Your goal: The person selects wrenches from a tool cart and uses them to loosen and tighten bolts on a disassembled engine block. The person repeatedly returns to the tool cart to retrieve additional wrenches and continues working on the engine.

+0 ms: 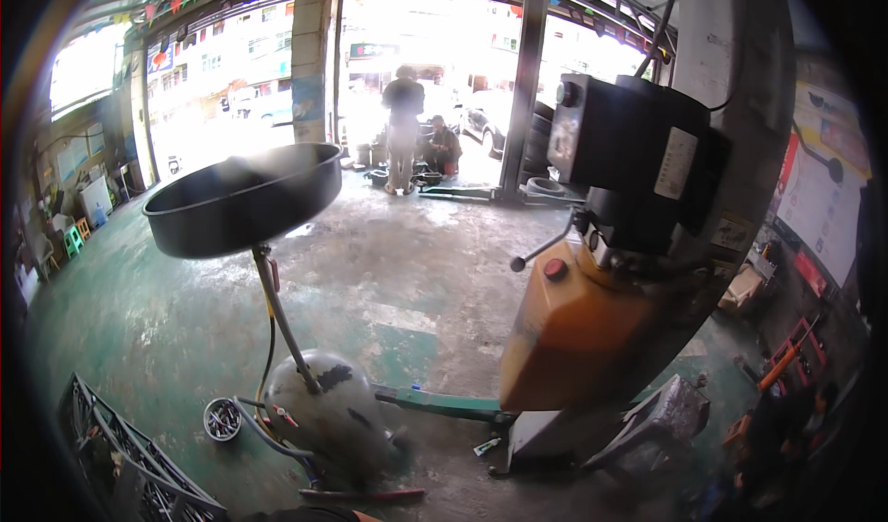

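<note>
My hands are out of view, so I can't tell whether my fingers are spread or gripping, nor what's done or left around pan [245, 212] and tank [338, 420].

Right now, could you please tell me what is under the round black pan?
Under the black pan, a thin pole rises from a grey tank. The pan's underside is hidden by its near wall, and the tank covers the floor beneath it.

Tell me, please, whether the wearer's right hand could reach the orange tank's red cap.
Possibly yes: the right hand is out of view, but nothing visible covers the red cap.
</note>
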A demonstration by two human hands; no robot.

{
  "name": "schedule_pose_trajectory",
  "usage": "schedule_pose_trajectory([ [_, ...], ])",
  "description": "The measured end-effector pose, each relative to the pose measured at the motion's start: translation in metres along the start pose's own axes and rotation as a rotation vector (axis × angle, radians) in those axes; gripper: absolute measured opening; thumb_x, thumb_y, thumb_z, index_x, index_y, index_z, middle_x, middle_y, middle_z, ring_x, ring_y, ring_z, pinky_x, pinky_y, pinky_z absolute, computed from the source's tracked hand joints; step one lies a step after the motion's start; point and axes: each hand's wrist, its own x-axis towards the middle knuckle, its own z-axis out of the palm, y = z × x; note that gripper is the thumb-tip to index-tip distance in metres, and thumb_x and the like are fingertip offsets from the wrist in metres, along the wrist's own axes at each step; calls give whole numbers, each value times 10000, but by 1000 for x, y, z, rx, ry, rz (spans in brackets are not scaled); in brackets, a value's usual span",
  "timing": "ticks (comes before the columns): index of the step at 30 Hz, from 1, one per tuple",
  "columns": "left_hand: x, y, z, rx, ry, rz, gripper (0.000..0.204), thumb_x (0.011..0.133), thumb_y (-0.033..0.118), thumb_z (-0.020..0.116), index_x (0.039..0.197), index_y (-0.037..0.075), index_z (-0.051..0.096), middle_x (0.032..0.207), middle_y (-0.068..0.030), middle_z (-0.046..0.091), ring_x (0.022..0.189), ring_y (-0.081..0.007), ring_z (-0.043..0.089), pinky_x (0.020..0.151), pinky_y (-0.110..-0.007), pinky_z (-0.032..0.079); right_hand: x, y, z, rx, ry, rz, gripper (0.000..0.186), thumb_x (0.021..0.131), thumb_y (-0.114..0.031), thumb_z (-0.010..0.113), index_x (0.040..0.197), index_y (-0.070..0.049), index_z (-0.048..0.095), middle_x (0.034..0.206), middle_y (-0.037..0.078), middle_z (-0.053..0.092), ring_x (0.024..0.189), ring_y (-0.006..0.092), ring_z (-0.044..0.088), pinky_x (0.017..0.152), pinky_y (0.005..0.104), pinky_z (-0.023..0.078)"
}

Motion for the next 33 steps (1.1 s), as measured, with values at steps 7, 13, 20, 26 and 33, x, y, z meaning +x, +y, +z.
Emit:
schedule_pose_trajectory([
  [7, 58, 16, 92, 3, 56, 7, 212, 942, 196, 538, 969, -9, 584, 807, -82, 617, 620, -174, 592, 556, -308, 488, 11, 21, -118, -3, 17, 28, 336, 982, -344, 515, 1095, -59, 652, 877, 75, 618, 700, 142, 519, 637, 342, 434],
  [13, 103, 19, 169, 24, 50, -2, 202, 935, 187, 549, 970, -9, 581, 802, -78, 614, 612, -171, 590, 546, -305, 486, 18, 79, -214, 39, 52, 175, 334, 980, -346, 520, 1082, -59, 656, 847, 67, 617, 666, 128, 512, 614, 337, 433],
  [20, 156, 16, 253, 98, -74, -55, 193, 928, 177, 561, 972, -10, 578, 795, -74, 610, 604, -167, 588, 535, -301, 483, 59, 177, -244, -140, 263, -813, 360, 951, -275, 569, 1249, -76, 611, 1062, 152, 672, 729, 266, 558, 632, 366, 451],
  [26, 195, 12, 304, 40, -156, -174, 181, 872, 95, 593, 1011, -15, 557, 767, -56, 582, 556, -128, 549, 473, -265, 439, 64, 130, -284, -18, 414, -320, 303, 876, -170, 645, 1121, 8, 655, 936, 122, 698, 799, 204, 640, 695, 319, 489],
  [33, 304, 55, 375, 53, -476, -334, 161, 870, 26, 578, 1023, 9, 531, 745, -30, 576, 575, -100, 539, 488, -255, 413, 79, 71, -373, 97, 588, -6, 345, 944, -274, 575, 1183, -32, 636, 972, 163, 676, 815, 285, 630, 684, 376, 468],
])
